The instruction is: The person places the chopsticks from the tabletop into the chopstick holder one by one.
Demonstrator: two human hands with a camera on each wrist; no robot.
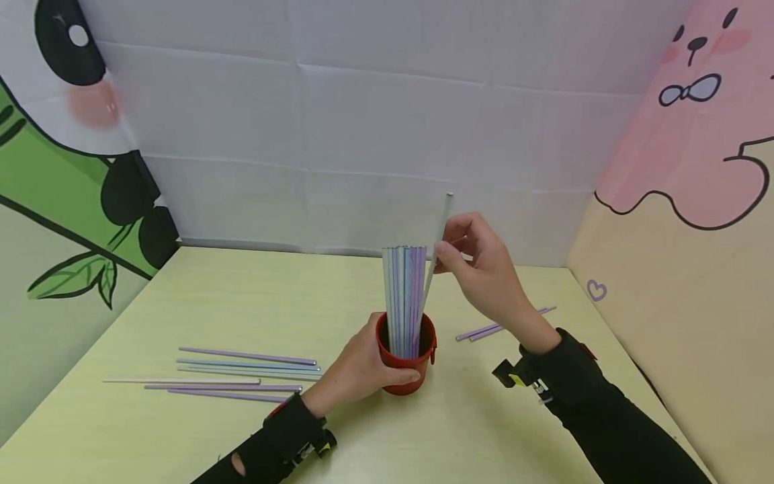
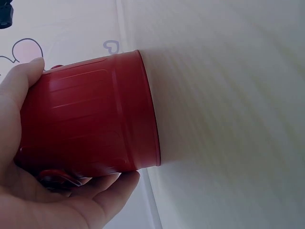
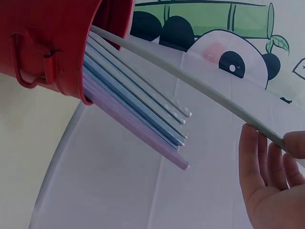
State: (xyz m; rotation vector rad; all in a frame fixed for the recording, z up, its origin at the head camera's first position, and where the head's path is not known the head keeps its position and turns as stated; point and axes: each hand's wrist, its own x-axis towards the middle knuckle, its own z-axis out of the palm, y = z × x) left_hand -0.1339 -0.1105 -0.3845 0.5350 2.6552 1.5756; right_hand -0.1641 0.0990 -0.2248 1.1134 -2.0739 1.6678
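My left hand point(image 1: 363, 370) grips a small red metal bucket point(image 1: 406, 380), which stands upright on the table. In the left wrist view the fingers curve around the ribbed wall of the bucket point(image 2: 90, 114). A bundle of pastel straws point(image 1: 402, 296) stands in it, pale green, blue and purple. Thumb and fingers of my right hand point(image 1: 480, 269) pinch a pale green straw point(image 1: 443, 218) above the bucket's right side. In the right wrist view this straw point(image 3: 200, 88) slants with its lower end inside the bucket's mouth, apart from the bundle's tops.
Several loose straws point(image 1: 242, 393), purple, blue, pale green and whitish, lie on the table left of the bucket. Two purple straws point(image 1: 484, 331) lie to the right, partly behind the right wrist. A white sheet point(image 1: 387, 121) hangs behind the table point(image 1: 242, 289), with printed panels at both sides.
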